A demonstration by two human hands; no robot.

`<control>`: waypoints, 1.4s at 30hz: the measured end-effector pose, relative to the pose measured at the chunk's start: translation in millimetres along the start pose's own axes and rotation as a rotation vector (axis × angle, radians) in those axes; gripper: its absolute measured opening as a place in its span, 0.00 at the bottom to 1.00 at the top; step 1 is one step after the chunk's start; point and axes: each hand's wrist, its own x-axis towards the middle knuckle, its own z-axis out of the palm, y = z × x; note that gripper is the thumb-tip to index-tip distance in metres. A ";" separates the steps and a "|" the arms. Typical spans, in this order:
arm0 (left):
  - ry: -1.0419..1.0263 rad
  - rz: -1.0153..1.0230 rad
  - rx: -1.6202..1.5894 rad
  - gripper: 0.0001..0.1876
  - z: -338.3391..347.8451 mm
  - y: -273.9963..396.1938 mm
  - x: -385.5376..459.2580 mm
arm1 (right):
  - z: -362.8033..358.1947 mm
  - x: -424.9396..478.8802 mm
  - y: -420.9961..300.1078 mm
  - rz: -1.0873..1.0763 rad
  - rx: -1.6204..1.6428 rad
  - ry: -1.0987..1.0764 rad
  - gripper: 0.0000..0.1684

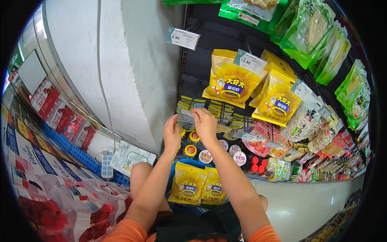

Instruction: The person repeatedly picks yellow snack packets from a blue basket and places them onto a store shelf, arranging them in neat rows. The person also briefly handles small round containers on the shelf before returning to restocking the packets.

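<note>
My right hand (205,124) reaches to a lower peg hook on the shelf rack, its thumb and fingers pinched at the end of a small clear price-tag holder (186,112). My left hand (172,134) is raised just left of it, fingers curled, the fingertips close to the holder's other side. Whether the left fingers grip anything is unclear. Behind the hands hang small yellow-and-black packets (198,103). Between my forearms, two yellow bags of sunflower seeds (188,185) (214,186) stand in a blue basket (171,175).
Larger sunflower seed bags (234,80) hang above right, with green dried-food bags (308,33) higher. Lidded jars (190,150) stand below the hooks. A white pillar (121,60) rises left, near a power strip (107,165) and a white bag (133,157). Red-labelled bottles (72,208) crowd the lower left.
</note>
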 end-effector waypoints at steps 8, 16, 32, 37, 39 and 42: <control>0.029 0.023 -0.026 0.22 4.0 -17.0 -1.2 | -2.0 1.8 -0.5 -0.080 -0.069 -0.084 0.04; 0.000 0.004 -0.071 0.22 3.3 -11.1 1.6 | 6.2 -7.3 15.1 -0.242 -0.326 -0.158 0.09; -0.171 -0.393 0.006 0.31 -18.7 -52.1 -100.0 | -19.2 -194.7 40.9 0.372 -0.035 -0.355 0.36; -0.218 -1.198 -0.166 0.35 -37.3 -82.0 -190.6 | -9.9 -303.0 81.6 1.166 0.265 -0.446 0.29; -0.275 -1.343 -0.025 0.29 -34.4 -85.8 -208.3 | -11.8 -311.3 83.7 1.318 0.572 -0.431 0.26; -0.475 -1.011 0.347 0.24 -37.1 -72.0 -218.5 | -7.1 -317.0 84.8 1.393 0.706 -0.291 0.21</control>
